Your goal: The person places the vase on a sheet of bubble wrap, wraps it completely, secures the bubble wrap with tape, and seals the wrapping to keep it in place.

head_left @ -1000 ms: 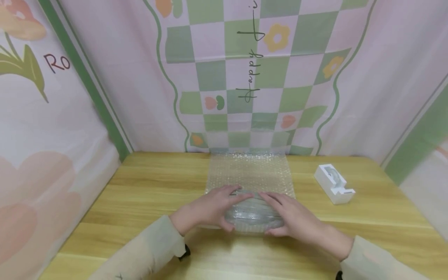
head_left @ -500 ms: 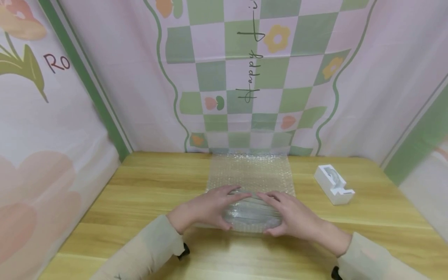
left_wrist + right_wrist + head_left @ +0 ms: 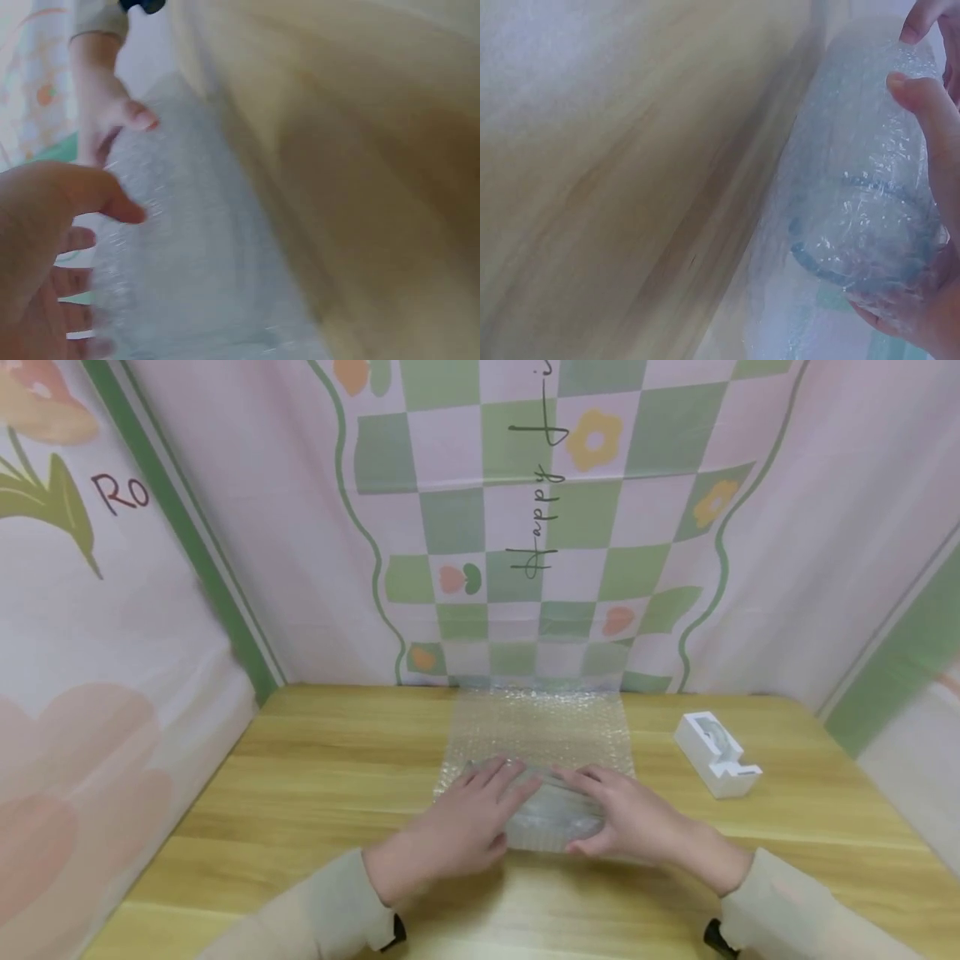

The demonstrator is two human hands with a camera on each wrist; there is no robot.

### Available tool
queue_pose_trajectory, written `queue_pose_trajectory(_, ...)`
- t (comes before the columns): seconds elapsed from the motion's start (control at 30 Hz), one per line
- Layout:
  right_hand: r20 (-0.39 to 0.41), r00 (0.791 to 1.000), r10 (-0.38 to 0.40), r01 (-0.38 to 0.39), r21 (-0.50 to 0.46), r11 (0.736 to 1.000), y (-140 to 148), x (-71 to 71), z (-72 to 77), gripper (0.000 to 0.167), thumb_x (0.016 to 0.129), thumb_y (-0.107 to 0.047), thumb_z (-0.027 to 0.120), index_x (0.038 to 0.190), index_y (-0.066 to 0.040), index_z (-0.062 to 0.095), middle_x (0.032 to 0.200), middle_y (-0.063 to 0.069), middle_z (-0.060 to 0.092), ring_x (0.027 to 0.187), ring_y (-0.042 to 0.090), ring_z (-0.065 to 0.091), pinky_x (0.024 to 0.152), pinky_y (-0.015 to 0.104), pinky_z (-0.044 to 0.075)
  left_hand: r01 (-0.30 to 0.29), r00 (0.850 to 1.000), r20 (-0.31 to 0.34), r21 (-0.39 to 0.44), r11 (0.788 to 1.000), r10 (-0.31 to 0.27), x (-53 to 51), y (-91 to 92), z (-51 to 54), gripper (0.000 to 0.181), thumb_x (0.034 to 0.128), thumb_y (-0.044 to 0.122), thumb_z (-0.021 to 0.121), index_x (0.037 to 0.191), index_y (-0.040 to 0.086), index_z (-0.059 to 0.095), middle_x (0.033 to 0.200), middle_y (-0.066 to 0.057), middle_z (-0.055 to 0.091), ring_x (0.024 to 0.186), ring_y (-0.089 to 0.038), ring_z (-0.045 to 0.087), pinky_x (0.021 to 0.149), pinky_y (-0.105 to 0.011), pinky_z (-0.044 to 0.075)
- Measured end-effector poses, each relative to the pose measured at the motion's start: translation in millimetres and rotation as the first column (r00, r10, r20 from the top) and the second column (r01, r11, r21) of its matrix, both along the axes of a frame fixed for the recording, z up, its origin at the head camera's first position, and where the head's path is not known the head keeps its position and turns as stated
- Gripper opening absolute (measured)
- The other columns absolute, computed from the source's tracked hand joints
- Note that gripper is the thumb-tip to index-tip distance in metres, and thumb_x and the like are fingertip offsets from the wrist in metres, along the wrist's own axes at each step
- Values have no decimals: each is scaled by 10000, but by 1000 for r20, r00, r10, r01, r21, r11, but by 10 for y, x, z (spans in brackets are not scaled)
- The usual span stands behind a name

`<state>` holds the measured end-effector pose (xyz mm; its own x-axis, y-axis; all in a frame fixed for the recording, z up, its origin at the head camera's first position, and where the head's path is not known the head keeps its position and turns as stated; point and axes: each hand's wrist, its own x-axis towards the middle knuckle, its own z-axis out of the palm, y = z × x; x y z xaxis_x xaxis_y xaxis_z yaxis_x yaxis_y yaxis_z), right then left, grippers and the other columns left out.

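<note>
A clear, rounded bundle of bubble wrap [image 3: 551, 810] lies across the near end of a flat bubble wrap sheet [image 3: 540, 727]. Inside it, the right wrist view shows a see-through cylindrical thing with a bluish round rim [image 3: 821, 266]; its exact kind is unclear. My left hand [image 3: 457, 822] holds the bundle's left end, fingers over the top and thumb low on the near side. At the other end my right hand [image 3: 626, 814] grips it, thumb in front and fingers over the far side. In the left wrist view the left thumb [image 3: 124, 206] lies against the wrap.
A white tape dispenser [image 3: 716, 760] with a roll of clear tape stands on the wooden table [image 3: 322, 760], right of the sheet. The sheet's far end reaches the patterned cloth [image 3: 517, 527] behind the table. More cloth hangs at both sides.
My left hand has shifted, its fingers now reaching farther over the top of the bundle. The right hand stays nearly in place. The tape dispenser has not moved.
</note>
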<state>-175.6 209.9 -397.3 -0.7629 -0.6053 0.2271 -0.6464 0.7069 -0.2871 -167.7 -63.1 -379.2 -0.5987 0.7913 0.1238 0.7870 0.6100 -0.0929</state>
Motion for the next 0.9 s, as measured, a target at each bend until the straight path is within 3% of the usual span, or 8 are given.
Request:
queue_pose_trajectory(0.1,19,1000,10,-10,-8,1000,15,-33,4,968,724,-514,880,1486,-38,518,1263,206,641,1083,383,649,908,554,567,-8,998,-67,-40,999,5,26,7,-68,788,972,316,654,1625,108,266,1639,-167,303,1485,-394,304,1155,-509,372)
queue_pose_trajectory(0.2,45,999,9,-9,-16,1000,29,-52,6,974,728,-520,877,1484,-23,517,1274,215,635,1099,397,644,917,567,559,-20,996,-91,-56,998,15,27,13,-131,768,1005,361,589,1636,110,230,1659,-165,255,1506,-396,251,1167,-520,349)
queue_pose_trajectory(0.3,69,998,3,-2,-14,1000,36,-61,19,979,738,-544,864,1489,-25,510,1295,233,624,1117,422,635,921,589,551,-35,995,-98,-54,998,29,6,28,-206,859,999,510,570,1648,114,169,1681,-169,181,1527,-396,180,1177,-549,316)
queue_pose_trajectory(0.43,94,996,-5,6,-11,1000,43,-67,28,979,745,-552,857,1493,-27,505,1308,249,614,1123,441,630,918,604,547,-53,992,-117,-48,997,47,-29,64,-278,1131,857,728,636,1649,104,124,1685,-187,140,1531,-411,148,1177,-574,295)
queue_pose_trajectory(0.5,102,995,-5,6,-10,1000,44,-71,28,974,746,-539,861,1493,-26,504,1307,253,613,1121,444,631,917,604,547,-61,988,-145,-50,997,53,-54,81,-295,1210,784,755,690,1643,97,148,1674,-194,179,1516,-418,199,1165,-572,325)
queue_pose_trajectory(0.63,101,995,8,-7,-13,1000,37,-87,23,961,739,-503,875,1483,-16,512,1281,250,624,1090,430,643,904,591,558,-72,982,-177,-16,997,68,-128,105,-302,1257,691,728,796,1620,96,233,1625,-195,288,1464,-415,323,1132,-556,393)
queue_pose_trajectory(0.73,93,995,27,-25,-16,1000,36,-104,23,958,735,-494,879,1475,-4,517,1262,243,632,1066,416,652,887,578,569,-61,984,-163,43,997,67,-182,106,-301,1273,632,690,865,1597,99,281,1584,-194,345,1427,-405,384,1116,-543,419)
queue_pose_trajectory(0.9,76,995,62,-61,-13,998,50,-127,32,955,732,-485,880,1466,9,519,1250,236,638,1051,402,657,870,560,581,-31,986,-160,102,994,47,-242,102,-316,1259,597,671,898,1565,99,331,1539,-199,405,1378,-381,449,1120,-506,426)
